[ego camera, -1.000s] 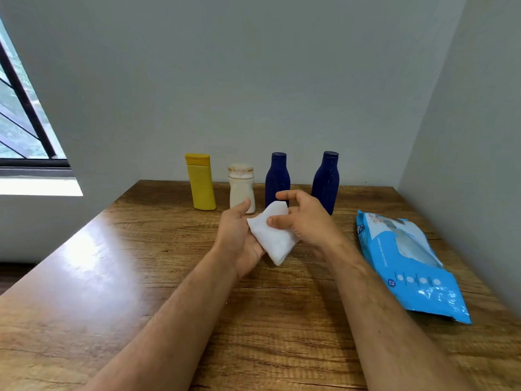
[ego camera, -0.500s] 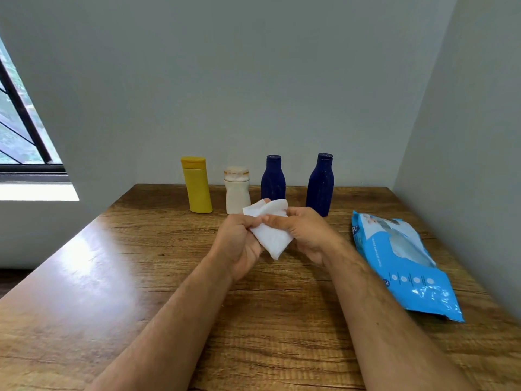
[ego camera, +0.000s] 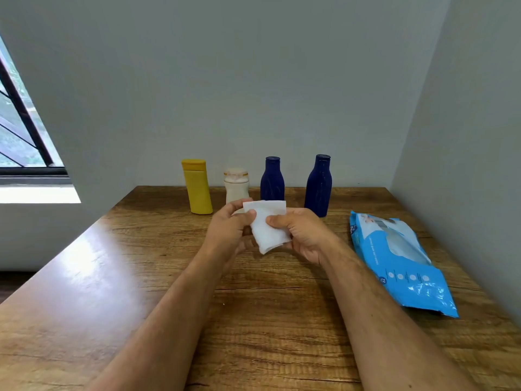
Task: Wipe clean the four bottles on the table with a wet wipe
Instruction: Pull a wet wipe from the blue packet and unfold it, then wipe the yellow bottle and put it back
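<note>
Both hands are up over the middle of the desk (ego camera: pixel 141 277), and the wipe (ego camera: pixel 267 225) is caught between them. The left hand (ego camera: pixel 229 231) pinches its left edge, thumb on the front; the right hand (ego camera: pixel 303 234) grips the right side, thumb pressed across it. The white wipe hangs folded, its lower corner drooping free above the wood. Behind it, four bottles stand upright in a row along the far edge near the wall: the yellow bottle (ego camera: pixel 197 187), the white bottle (ego camera: pixel 236 184), partly hidden by the left fingers, the blue bottle (ego camera: pixel 272 179) and the taller blue bottle (ego camera: pixel 318 184). None is being touched. To the right lies the blue pack (ego camera: pixel 400 261), flat on the desk.
</note>
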Tool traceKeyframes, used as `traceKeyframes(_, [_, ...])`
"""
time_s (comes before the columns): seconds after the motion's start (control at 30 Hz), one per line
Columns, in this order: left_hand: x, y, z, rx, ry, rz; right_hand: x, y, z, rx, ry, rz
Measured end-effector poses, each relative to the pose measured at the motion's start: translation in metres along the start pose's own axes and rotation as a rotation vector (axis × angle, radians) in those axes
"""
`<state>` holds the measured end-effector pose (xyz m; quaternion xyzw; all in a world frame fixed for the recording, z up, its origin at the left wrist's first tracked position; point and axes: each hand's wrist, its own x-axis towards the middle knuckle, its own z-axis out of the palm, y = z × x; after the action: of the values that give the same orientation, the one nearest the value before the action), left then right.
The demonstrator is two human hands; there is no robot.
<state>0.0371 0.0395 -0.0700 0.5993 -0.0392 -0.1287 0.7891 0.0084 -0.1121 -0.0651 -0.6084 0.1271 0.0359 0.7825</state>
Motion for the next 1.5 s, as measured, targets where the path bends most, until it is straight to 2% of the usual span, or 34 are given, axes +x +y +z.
traceKeyframes(0.1, [0.0,0.008,-0.016,0.038,0.012,0.1,-0.006,-0.001,0.013,0.115,-0.068,-0.006])
traceKeyframes(0.27, [0.01,0.028,-0.035,-0.001,0.052,0.192,0.003,-0.007,0.043,0.213,-0.079,-0.045])
traceKeyframes(0.43, [0.011,0.038,-0.058,0.118,0.028,0.138,0.022,-0.005,0.069,0.283,-0.12,-0.036])
traceKeyframes(0.67, [0.019,0.041,-0.095,0.276,0.04,0.212,0.033,0.007,0.081,0.385,-0.176,-0.003])
traceKeyframes(0.8, [0.023,0.038,-0.1,0.371,0.033,0.307,0.039,0.009,0.083,0.381,-0.176,0.025])
traceKeyframes(0.9, [0.026,0.038,-0.105,0.36,0.036,0.342,0.039,0.01,0.083,0.287,-0.166,0.082])
traceKeyframes(1.3, [0.028,0.028,-0.116,0.261,0.02,0.28,0.04,0.022,0.093,0.222,-0.07,0.105])
traceKeyframes(1.37, [0.03,0.027,-0.115,0.261,0.089,0.293,0.039,0.022,0.096,0.256,-0.049,0.088])
traceKeyframes(1.5, [0.041,0.031,-0.103,0.49,0.48,0.474,0.038,0.023,0.099,0.288,0.012,0.066])
